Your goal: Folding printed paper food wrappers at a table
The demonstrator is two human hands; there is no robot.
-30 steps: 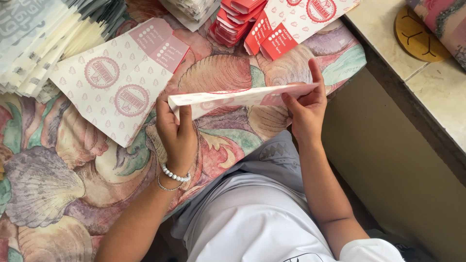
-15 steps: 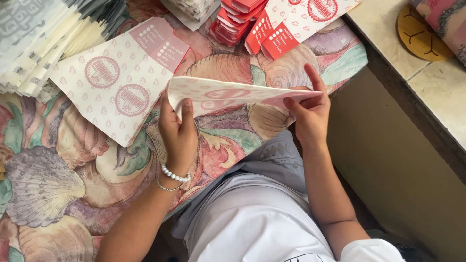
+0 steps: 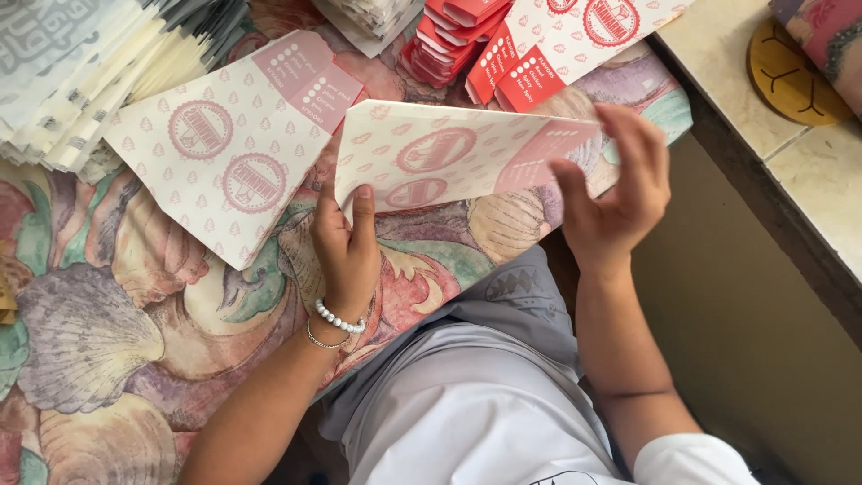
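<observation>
Cream and grey paper sheets, fanned in a thick stack (image 3: 85,76), fill the upper left corner and run off the frame, so their number cannot be counted. Beside them one flat white paper sleeve with pink round emblems (image 3: 229,153) lies on the shell-patterned tablecloth (image 3: 108,359).

The left hand (image 3: 346,247), wearing a white bead bracelet (image 3: 339,319) and a thin bangle, pinches the lower left corner of a second sleeve of the same kind (image 3: 449,157), thumb and forefinger pressed together on the paper. That sleeve is held up above the table edge, tilted so its printed face shows.

The right hand (image 3: 620,193) is loosely spread, fingers curled behind the sleeve's right end and the thumb in front; whether the fingertips actually grip the paper is hard to tell, since it hides them.

Above, a bundle of folded red cartons (image 3: 449,36) is cut off by the frame. A third printed sleeve (image 3: 584,36) lies partly over them. At far right, a round wooden coaster (image 3: 790,63) sits on a pale stone ledge (image 3: 808,180).
</observation>
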